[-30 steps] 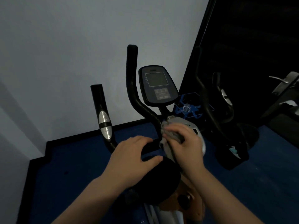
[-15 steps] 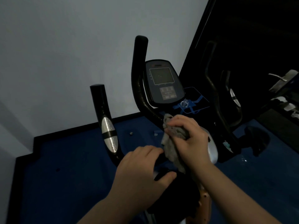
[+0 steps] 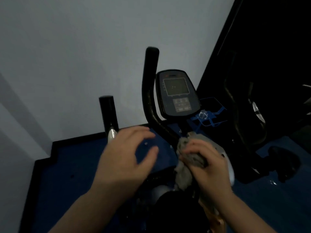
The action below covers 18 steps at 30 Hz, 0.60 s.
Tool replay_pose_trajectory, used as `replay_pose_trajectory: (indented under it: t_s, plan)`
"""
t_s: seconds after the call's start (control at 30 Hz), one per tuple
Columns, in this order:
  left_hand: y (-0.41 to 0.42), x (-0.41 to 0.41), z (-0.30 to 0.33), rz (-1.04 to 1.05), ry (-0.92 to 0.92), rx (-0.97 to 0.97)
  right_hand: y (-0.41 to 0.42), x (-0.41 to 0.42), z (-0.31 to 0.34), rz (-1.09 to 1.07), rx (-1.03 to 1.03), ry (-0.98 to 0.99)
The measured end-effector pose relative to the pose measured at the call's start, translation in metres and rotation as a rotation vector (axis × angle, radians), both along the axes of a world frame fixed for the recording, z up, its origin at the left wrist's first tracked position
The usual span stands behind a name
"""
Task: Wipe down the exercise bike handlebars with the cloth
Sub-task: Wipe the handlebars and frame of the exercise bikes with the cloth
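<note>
Under dim light, right hand (image 3: 208,163) clutching cloth (image 3: 184,172), handlebar (image 3: 151,105) base hidden

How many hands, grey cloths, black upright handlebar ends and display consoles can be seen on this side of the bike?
Bare hands: 2 (left hand, right hand)
Grey crumpled cloth: 1
Black upright handlebar ends: 2 (tall, short)
Dark display console: 1
Total: 6

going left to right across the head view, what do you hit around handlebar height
short grip post → left hand, open and off the bar → tall curved handlebar → console → blue bottle cage. The right hand and the grey cloth it clutches sit lower, below the console.
</note>
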<state>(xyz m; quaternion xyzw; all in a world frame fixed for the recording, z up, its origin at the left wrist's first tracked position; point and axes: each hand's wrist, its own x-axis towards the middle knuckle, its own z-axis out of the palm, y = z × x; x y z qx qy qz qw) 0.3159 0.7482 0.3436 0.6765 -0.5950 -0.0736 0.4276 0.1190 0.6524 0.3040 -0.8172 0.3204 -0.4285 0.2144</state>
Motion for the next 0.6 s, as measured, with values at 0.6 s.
replay_pose_trajectory:
  t_s: [0.6]
  plan:
    - [-0.059, 0.054, 0.008, 0.395, -0.201, -0.115, -0.058, 0.111, 0.063, 0.193, -0.09, 0.061]
